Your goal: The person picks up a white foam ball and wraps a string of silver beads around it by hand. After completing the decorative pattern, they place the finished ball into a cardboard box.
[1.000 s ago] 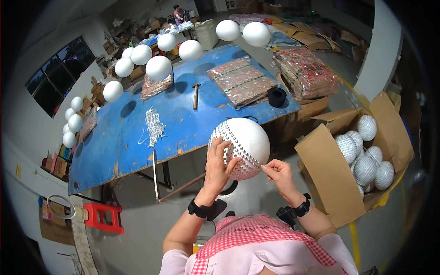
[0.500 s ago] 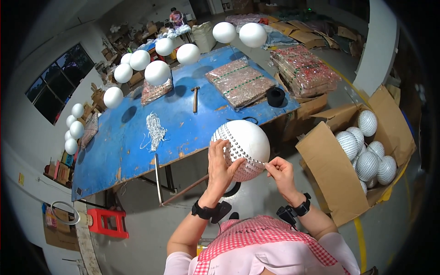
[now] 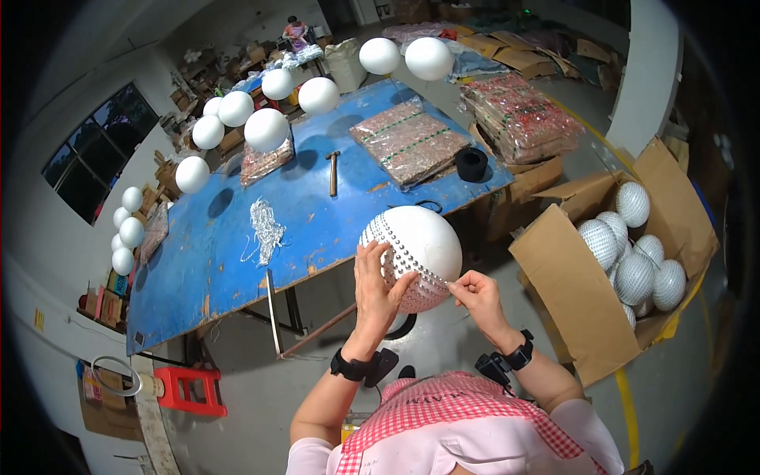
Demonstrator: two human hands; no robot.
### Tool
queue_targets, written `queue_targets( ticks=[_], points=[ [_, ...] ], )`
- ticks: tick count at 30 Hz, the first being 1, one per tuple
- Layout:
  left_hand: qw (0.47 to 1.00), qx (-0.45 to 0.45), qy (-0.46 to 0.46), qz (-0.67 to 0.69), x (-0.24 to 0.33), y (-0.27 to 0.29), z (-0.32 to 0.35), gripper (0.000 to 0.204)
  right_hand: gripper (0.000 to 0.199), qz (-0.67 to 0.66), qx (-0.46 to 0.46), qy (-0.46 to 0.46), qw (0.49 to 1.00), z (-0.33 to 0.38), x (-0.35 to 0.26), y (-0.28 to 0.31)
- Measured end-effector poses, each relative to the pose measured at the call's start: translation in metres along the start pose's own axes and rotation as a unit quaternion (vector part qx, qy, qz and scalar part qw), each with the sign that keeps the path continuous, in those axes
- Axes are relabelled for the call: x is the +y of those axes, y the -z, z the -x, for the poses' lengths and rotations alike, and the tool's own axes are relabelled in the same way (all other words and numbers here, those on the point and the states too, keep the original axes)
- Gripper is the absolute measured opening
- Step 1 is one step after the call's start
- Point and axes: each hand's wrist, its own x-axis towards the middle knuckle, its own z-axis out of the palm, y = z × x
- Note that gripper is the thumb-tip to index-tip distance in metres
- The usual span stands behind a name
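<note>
A large white ball is in front of me, its left and lower sides wound with rows of small silvery beads. My left hand grips its left side, fingers up along the beaded rows and thumb laid across them. At the ball's lower right, my right hand pinches the end of a silvery bead string between thumb and fingertips. The string lies slantwise over the ball, up to the left. What supports the ball underneath is mostly hidden; a dark curved rim shows below it.
A worn blue table carries a bead-string heap, a hammer, a black roll and plastic-wrapped packs. Several white balls appear above it. At right, a cardboard box holds beaded balls. A red stool stands left.
The whole view has shifted slightly. Both hands keep their grips on the ball and the bead string, with my right hand still at the ball's lower right.
</note>
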Motion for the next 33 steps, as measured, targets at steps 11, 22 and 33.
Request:
queue_targets(
  ticks=[11,22,33],
  points=[
    [0.994,0.007,-0.064,-0.087,-0.004,-0.005,-0.001,0.075,0.008,-0.024,-0.006,0.004,1.0,-0.001,0.006,0.009],
    [0.997,-0.006,-0.035,-0.072,-0.006,-0.004,-0.009,0.065,0.03,0.242,0.034,0.258,0.935,0.0,-0.009,0.001],
    [0.989,-0.013,-0.069,-0.131,-0.004,-0.009,-0.015,0.066,0.035,0.451,0.046,0.36,0.815,-0.008,-0.008,0.008]
  ],
)
